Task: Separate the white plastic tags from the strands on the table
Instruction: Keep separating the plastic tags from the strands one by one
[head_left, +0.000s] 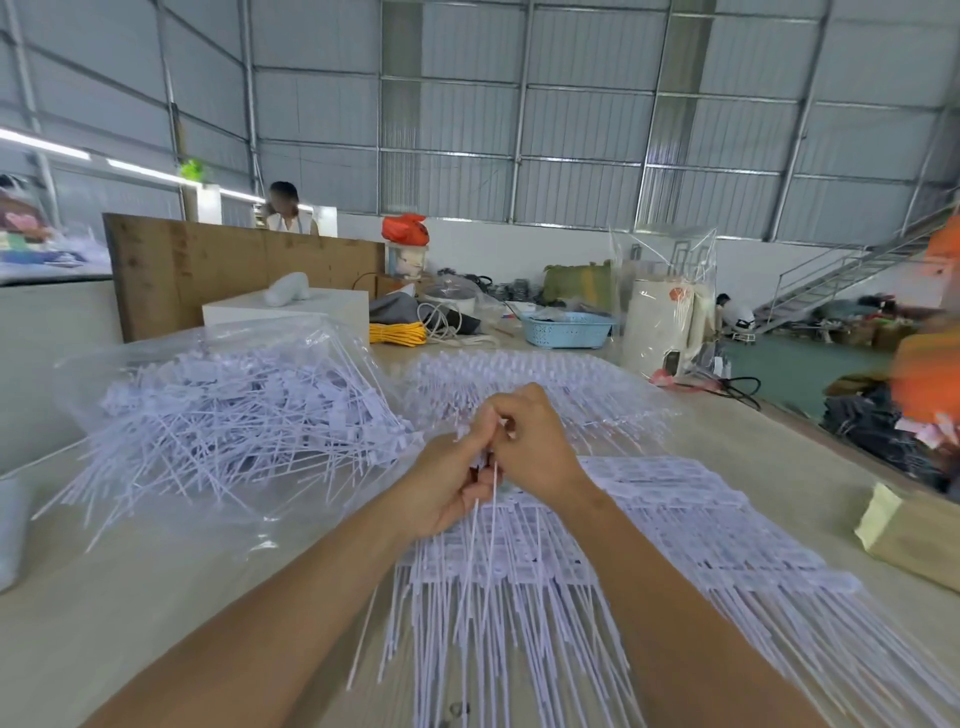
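Both hands meet right over the far edge of the flat sheets of tags on the table. The left hand has its fingers curled around a few thin white strands that hang down toward me, and the right hand is pinching the top end of the same bunch with curled fingers, knuckles up. Can't really see whether a tag is between the fingertips, too small. Left of the sheets there's a big loose heap of tags lying on a clear plastic bag. Beyond the sheets sits another fanned batch, and further back a blue basket.
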